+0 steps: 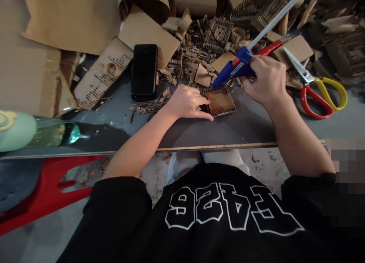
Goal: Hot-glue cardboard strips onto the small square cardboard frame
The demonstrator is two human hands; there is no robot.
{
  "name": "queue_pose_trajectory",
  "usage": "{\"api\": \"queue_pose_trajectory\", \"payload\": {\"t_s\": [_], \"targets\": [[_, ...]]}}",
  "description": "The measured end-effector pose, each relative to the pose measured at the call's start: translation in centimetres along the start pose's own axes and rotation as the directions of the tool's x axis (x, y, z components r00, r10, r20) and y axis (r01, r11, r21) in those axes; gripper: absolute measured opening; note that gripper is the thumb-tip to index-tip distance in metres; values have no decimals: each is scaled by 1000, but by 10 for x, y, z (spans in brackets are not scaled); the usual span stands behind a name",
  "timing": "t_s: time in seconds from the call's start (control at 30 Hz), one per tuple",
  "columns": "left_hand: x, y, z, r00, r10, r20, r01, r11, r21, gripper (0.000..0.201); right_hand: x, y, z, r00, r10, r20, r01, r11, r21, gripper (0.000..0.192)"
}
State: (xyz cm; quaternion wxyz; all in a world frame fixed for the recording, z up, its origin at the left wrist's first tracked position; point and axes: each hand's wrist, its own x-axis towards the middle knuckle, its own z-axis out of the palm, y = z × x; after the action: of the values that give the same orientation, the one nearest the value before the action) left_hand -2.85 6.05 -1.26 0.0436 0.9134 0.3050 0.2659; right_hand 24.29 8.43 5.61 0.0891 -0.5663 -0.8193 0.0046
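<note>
My right hand (265, 80) grips a blue glue gun (235, 68) with a long clear glue stick (278, 15) sticking up from its back. Its nozzle points down-left at the far edge of a small square cardboard tray (221, 101) with notched walls. My left hand (188, 102) presses fingers flat on the dark table beside the tray's left edge, touching it and steadying it.
A black phone (144, 70) lies left of the tray. Scissors with red and yellow handles (316, 90) lie to the right. Cardboard scraps and laser-cut pieces (216, 34) fill the back. A green glass bottle (48, 133) lies at the left. A red chair (48, 190) stands below the table edge (216, 145).
</note>
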Motion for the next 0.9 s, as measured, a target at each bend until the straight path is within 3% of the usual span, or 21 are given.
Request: {"api": "queue_pose_trajectory", "payload": {"t_s": [0.57, 0.9], "targets": [[0, 1, 0, 1000, -22, 6, 22, 1000, -5, 90, -3, 23, -12, 996, 53, -66, -55, 998, -28, 39], [-1, 0, 1, 1000, 19, -8, -19, 1000, 18, 88, 4, 37, -3, 988, -42, -150, 29, 996, -88, 33]]}}
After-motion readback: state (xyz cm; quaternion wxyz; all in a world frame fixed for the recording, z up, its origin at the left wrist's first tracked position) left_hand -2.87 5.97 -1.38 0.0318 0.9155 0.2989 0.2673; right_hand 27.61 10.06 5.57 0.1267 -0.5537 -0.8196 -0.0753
